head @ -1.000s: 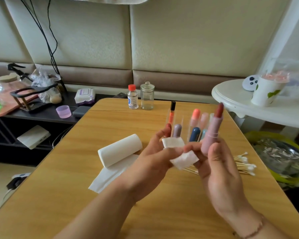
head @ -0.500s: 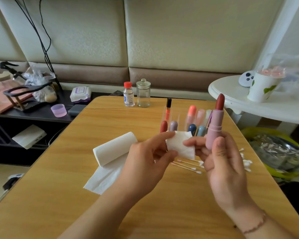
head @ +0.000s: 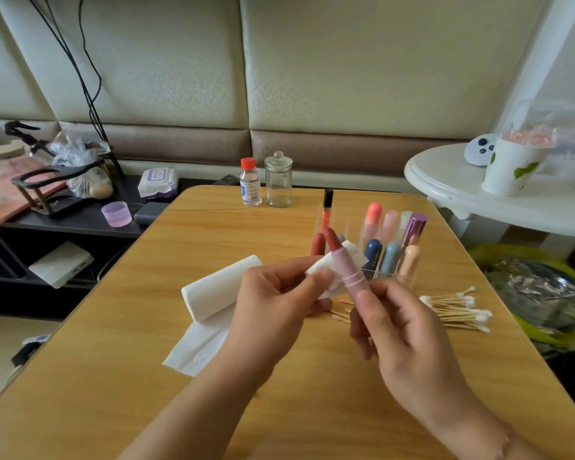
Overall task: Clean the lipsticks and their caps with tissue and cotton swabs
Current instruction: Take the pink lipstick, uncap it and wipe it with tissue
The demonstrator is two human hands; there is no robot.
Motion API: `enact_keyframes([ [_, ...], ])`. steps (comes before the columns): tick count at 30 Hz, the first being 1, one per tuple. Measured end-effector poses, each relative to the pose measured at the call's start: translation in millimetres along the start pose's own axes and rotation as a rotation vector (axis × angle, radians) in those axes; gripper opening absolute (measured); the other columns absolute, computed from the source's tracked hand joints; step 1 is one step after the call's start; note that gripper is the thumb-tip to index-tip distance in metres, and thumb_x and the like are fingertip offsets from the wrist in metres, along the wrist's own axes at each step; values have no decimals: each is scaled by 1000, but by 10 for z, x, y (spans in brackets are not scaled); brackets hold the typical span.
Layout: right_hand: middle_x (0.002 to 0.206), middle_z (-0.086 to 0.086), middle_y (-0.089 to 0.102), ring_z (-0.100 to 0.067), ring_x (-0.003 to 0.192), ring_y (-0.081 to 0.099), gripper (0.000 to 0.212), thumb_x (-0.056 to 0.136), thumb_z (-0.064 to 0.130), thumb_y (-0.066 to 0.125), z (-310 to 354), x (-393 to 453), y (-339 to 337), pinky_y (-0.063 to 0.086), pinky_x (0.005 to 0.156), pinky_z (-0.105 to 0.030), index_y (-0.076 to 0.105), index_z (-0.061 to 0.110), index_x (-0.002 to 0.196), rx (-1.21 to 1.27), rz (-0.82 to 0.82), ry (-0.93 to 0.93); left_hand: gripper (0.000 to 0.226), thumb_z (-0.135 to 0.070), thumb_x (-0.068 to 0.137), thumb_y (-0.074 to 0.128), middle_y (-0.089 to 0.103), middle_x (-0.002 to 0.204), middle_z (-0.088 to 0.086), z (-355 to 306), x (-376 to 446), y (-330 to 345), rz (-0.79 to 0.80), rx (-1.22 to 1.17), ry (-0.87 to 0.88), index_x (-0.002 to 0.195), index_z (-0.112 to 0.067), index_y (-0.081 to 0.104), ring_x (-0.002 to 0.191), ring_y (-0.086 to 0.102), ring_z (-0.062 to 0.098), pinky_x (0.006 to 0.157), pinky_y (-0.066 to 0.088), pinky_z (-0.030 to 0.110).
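Observation:
My right hand (head: 399, 330) grips an uncapped pink lipstick (head: 347, 270) with a dark red tip, tilted up and to the left. My left hand (head: 276, 300) pinches a folded white tissue piece (head: 329, 267) that lies against the lipstick's tube just behind it. Behind the hands a clear organiser (head: 372, 257) holds several capped lipsticks in red, blue, pink, purple and peach. A tissue roll (head: 219, 287) with a loose sheet lies to the left. A pile of cotton swabs (head: 458, 310) lies to the right.
The wooden table (head: 113, 376) carries a small red-capped bottle (head: 250, 182) and an empty glass jar (head: 278, 180) at its far edge. A white round table (head: 462, 200) with a paper cup (head: 508, 167) stands at the right. A dark shelf (head: 80, 217) with clutter is on the left.
The right hand has tilted the lipstick from upright to leaning left, towards the left hand. The tissue now rests against the lipstick's tube instead of apart from it.

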State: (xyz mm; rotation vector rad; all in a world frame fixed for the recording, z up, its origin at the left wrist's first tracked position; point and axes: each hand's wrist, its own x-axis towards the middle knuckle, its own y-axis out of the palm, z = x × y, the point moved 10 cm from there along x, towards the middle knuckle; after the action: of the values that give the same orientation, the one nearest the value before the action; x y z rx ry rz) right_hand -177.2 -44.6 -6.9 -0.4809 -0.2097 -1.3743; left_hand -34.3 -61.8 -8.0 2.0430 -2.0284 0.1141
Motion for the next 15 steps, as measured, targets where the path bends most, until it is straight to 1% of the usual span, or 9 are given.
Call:
enact_keyframes([
  [3, 63, -2, 59, -14, 51, 52, 27, 99, 50, 52, 20, 11, -4, 43, 49, -27, 64, 29, 87, -2, 9, 4, 27, -29, 86, 65, 61, 86, 18, 98, -11, 137, 115, -216, -68, 96, -7, 77, 77, 55, 21, 74, 47, 33],
  [5, 60, -2, 57, -13, 49, 51, 29, 102, 47, 49, 38, 15, -10, 43, 49, -24, 62, 33, 80, -15, 15, 5, 37, -29, 85, 64, 59, 91, 19, 158, -18, 183, 126, -417, -155, 103, 3, 72, 76, 57, 19, 73, 47, 32],
  [6, 58, -2, 56, -12, 49, 51, 30, 102, 48, 49, 53, 17, -6, 43, 50, -23, 61, 34, 77, -26, 24, 2, 40, -28, 85, 65, 59, 95, 20, 188, -20, 189, 128, -466, -178, 105, 6, 69, 77, 57, 18, 73, 47, 32],
  [8, 57, -2, 55, -9, 49, 50, 30, 97, 52, 47, 74, 14, 22, 42, 50, -20, 59, 35, 75, -41, 62, -3, 31, -28, 81, 69, 60, 97, 20, 208, -7, 185, 136, -452, -153, 95, 0, 71, 83, 57, 21, 78, 47, 33],
  [9, 56, -1, 55, -9, 48, 50, 30, 95, 53, 46, 80, 10, 37, 42, 51, -20, 59, 36, 75, -48, 81, -3, 24, -27, 80, 70, 61, 95, 19, 210, -6, 181, 140, -432, -135, 90, -5, 71, 86, 56, 25, 81, 48, 35],
  [10, 56, 0, 55, -8, 48, 50, 29, 95, 54, 45, 84, 11, 45, 43, 51, -20, 59, 38, 75, -62, 94, -4, 22, -27, 81, 70, 61, 94, 20, 212, -7, 179, 141, -414, -124, 90, -7, 71, 89, 55, 30, 86, 47, 40],
  [12, 56, 0, 55, -8, 49, 50, 27, 94, 55, 45, 98, 14, 51, 43, 51, -20, 58, 42, 75, -97, 108, -7, 25, -26, 85, 70, 64, 98, 22, 222, -8, 163, 127, -368, -104, 99, -6, 71, 94, 56, 34, 92, 45, 48],
  [13, 56, 0, 55, -8, 48, 50, 27, 94, 56, 44, 104, 15, 53, 43, 51, -20, 58, 43, 75, -117, 115, -10, 27, -25, 87, 70, 67, 103, 21, 222, -10, 152, 115, -350, -94, 105, -5, 71, 96, 59, 33, 94, 45, 49],
  [15, 55, 0, 55, -8, 47, 50, 29, 96, 56, 44, 130, 15, 50, 43, 51, -20, 56, 41, 74, -166, 118, -25, 36, -24, 88, 67, 66, 120, 21, 223, -11, 140, 104, -323, -78, 118, -4, 68, 108, 63, 33, 100, 47, 49],
])
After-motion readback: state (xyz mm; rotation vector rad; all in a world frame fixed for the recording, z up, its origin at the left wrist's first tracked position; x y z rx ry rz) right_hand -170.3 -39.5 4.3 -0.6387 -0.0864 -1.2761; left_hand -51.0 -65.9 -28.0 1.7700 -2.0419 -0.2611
